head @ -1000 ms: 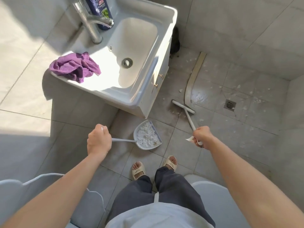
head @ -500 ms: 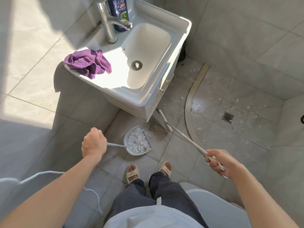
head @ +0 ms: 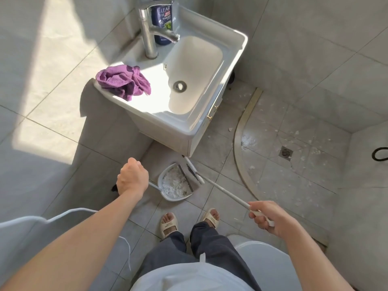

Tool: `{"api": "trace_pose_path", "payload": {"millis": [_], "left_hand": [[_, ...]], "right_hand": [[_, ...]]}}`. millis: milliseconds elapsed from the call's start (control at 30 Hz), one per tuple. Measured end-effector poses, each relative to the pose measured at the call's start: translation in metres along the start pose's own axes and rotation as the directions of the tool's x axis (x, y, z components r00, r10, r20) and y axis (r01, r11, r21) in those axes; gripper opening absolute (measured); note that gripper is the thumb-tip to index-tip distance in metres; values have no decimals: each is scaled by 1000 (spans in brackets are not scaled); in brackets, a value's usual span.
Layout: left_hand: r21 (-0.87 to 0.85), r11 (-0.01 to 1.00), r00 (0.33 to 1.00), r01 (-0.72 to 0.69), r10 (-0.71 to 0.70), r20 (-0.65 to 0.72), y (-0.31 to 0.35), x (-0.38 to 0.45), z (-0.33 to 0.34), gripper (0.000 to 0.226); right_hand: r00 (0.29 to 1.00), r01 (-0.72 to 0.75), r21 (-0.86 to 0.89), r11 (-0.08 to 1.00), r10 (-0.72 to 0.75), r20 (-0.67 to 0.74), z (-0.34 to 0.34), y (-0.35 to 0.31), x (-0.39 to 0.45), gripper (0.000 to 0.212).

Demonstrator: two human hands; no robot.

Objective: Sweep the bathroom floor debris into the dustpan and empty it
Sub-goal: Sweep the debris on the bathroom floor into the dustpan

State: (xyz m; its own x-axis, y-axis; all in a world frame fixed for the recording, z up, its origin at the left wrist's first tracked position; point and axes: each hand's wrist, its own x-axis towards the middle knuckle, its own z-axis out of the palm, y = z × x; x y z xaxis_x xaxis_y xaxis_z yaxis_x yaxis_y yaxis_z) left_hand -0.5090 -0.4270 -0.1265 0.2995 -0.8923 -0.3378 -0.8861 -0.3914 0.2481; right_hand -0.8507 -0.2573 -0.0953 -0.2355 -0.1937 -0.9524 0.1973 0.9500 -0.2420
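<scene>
A grey dustpan (head: 165, 193) lies on the floor tiles below the sink, holding a heap of white debris (head: 176, 183). My left hand (head: 132, 177) grips its long handle on the left. My right hand (head: 266, 216) grips the end of a white broom handle (head: 224, 192). The broom head (head: 192, 169) rests at the dustpan's open right edge. More white flakes (head: 247, 141) lie scattered across the shower floor to the right.
A white sink cabinet (head: 195, 114) stands right above the dustpan, with a purple cloth (head: 123, 80), a tap and a shampoo bottle (head: 163, 19). A curved metal strip (head: 237, 148) borders the shower floor with its drain (head: 286, 153). A toilet lid (head: 264, 263) is at bottom right.
My right hand drew back to the right and swept the broom head from the shower strip to the dustpan's open edge. The view also shifted, so the sink now sits further right.
</scene>
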Motion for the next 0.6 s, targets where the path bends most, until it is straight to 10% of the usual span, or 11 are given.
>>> {"api": "trace_pose_path", "payload": {"millis": [333, 600], "left_hand": [[-21, 999, 1000, -27, 27, -1, -21, 1, -5, 28], [-31, 999, 999, -43, 43, -13, -34, -5, -5, 27]], "right_hand": [[997, 25, -83, 996, -30, -68, 102, 19, 9, 12], [991, -77, 292, 953, 41, 126, 42, 34, -4, 14]]}}
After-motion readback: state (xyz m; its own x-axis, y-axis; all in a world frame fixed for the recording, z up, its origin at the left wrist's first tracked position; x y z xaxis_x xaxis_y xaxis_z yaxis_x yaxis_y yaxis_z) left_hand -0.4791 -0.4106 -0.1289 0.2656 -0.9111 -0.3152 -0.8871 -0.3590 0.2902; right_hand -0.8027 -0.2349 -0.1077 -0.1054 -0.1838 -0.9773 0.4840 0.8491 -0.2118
